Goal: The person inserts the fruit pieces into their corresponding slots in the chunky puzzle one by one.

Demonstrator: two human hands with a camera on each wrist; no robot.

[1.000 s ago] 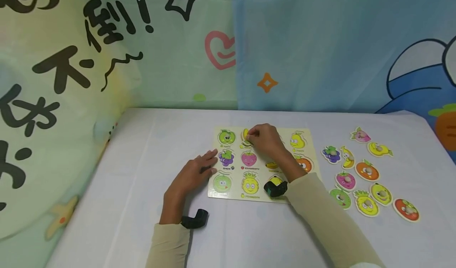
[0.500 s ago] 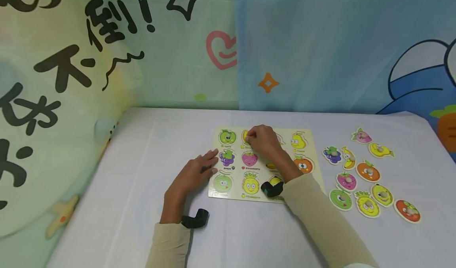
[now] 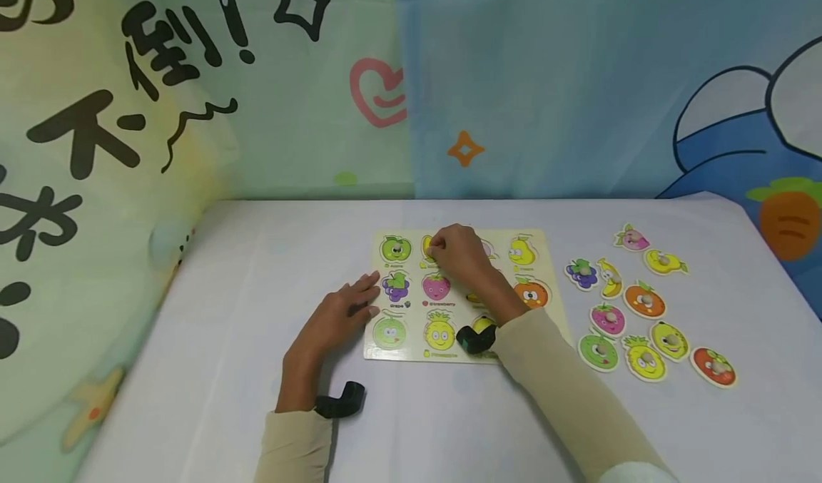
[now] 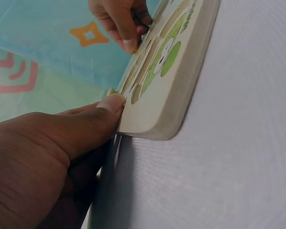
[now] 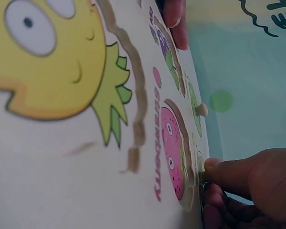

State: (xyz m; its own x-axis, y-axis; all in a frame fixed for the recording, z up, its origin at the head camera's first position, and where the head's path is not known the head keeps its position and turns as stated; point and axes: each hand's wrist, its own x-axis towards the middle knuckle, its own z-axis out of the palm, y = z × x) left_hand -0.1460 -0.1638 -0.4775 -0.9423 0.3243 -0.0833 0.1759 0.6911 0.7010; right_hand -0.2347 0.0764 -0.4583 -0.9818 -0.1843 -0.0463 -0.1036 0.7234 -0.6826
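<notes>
A cream fruit puzzle board (image 3: 414,340) lies on the white table. In its top row, second place from the left, my right hand (image 3: 462,255) pinches a yellow fruit puzzle piece (image 3: 426,245), mostly hidden by the fingers. The right wrist view shows the thumb and fingers of the right hand (image 5: 243,181) at the board's far edge, beyond the strawberry picture (image 5: 172,152). My left hand (image 3: 337,319) rests at the board's left side, fingers extended. In the left wrist view the thumb of the left hand (image 4: 52,143) touches the edge close to a corner.
Several loose fruit pieces with knobs lie right of the board, among them a grape (image 3: 581,274), a banana (image 3: 610,279), an orange (image 3: 644,301), a pineapple (image 3: 645,362) and a tomato (image 3: 713,367). A green apple piece (image 3: 395,249) sits in the board's top left place. Printed curtains hang behind.
The head view has turned slightly, so everything sits a little further left in it. Both hands keep their places at the board, the right one still at the yellow piece.
</notes>
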